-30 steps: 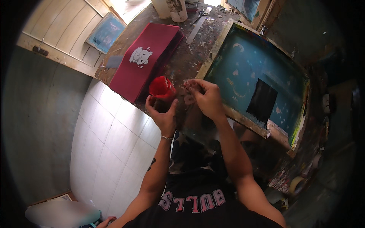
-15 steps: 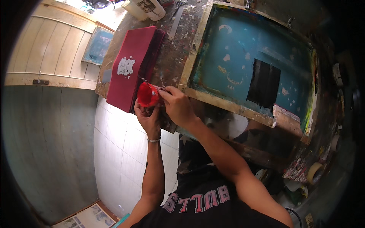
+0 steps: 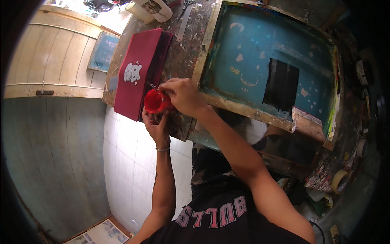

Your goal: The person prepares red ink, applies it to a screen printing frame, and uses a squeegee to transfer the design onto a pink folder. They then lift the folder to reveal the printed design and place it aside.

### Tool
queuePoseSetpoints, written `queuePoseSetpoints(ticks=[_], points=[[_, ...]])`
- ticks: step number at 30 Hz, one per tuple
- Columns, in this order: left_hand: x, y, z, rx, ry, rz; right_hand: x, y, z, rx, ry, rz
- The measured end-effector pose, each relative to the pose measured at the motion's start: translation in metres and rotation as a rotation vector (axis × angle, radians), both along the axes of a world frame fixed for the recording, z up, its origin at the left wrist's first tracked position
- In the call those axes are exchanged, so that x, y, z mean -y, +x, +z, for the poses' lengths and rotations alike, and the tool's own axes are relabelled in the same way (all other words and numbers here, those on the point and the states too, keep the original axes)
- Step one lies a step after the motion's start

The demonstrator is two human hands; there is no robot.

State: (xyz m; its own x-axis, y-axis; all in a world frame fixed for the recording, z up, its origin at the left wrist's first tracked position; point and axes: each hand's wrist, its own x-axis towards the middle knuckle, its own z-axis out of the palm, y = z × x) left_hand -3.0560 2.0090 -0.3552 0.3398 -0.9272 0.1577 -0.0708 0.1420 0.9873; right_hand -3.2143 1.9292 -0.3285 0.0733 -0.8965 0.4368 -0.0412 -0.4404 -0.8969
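Observation:
My left hand [image 3: 158, 127] is closed round the lower side of a small red cup [image 3: 152, 102], its mouth tilted toward me. At the cup's upper right, my right hand [image 3: 183, 95] has its fingers pinched together over the rim. Whatever they grip is hidden; a thin, light-coloured tip shows just above the cup. Left of both hands lies a stack of dark red sheets [image 3: 142, 49], the top one printed with a white cartoon animal [image 3: 132, 72].
On the right, a wooden-framed printing screen [image 3: 239, 101] bears a black patch [image 3: 281, 83] and a wooden block [image 3: 308, 124] at its near edge. A metal ruler [image 3: 184, 24], scissors [image 3: 187, 3] and white containers [image 3: 156, 9] stand or lie at the back. Tape rolls [image 3: 340, 181] are at right.
My right hand has shifted slightly left and up, over the cup's rim. The red cup has moved a little left in my left hand.

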Motion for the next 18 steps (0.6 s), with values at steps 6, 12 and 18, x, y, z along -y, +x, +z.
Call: queuePoseSetpoints(ticks=[6,12,18], points=[[-0.005,0.007,0.004,0.016,0.055,-0.031,0.006,-0.012,-0.011,-0.413,-0.056,0.166],[-0.005,0.013,0.006,0.026,0.068,-0.073,0.034,-0.025,0.006,-0.342,0.022,0.268],[-0.002,0.013,0.008,0.037,0.076,-0.088,0.047,-0.009,0.006,-0.161,0.128,0.430]])
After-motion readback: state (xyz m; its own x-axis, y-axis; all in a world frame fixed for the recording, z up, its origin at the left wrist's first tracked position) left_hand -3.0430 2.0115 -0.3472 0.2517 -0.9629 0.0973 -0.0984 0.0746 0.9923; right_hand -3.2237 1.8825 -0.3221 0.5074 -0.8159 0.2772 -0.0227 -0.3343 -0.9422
